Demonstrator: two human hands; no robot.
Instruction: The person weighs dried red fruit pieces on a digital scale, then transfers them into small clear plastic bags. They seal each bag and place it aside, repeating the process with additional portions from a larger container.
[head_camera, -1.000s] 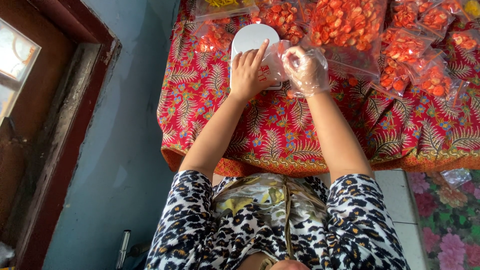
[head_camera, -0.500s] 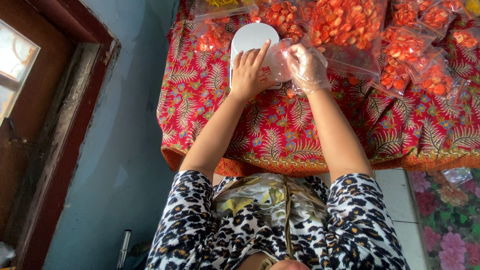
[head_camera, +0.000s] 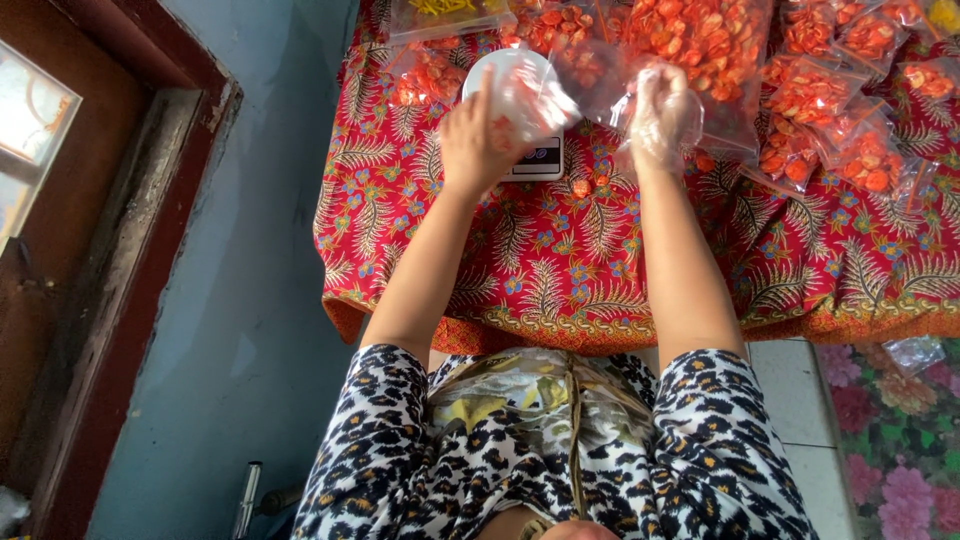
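Observation:
My bare left hand (head_camera: 475, 145) holds a small clear plastic bag (head_camera: 548, 98) with a few orange chips in it, over the round white platform of a kitchen scale (head_camera: 500, 68). My right hand (head_camera: 660, 115) wears a thin clear plastic glove. It rests at the near edge of a large open bag of orange chips (head_camera: 700, 40), fingers curled. The glove's crinkles hide whether it grips anything. A few loose chips (head_camera: 582, 187) lie on the cloth beside the scale.
A red patterned cloth (head_camera: 560, 270) covers the table. Several small packed bags of orange chips (head_camera: 830, 110) lie at the right, and a bag of yellow snacks (head_camera: 440, 10) at the back. A blue wall and brown door frame (head_camera: 120, 260) are at the left.
My right hand has left the small bag and moved right, to the big bag of chips. My left hand stays at the scale with the small bag.

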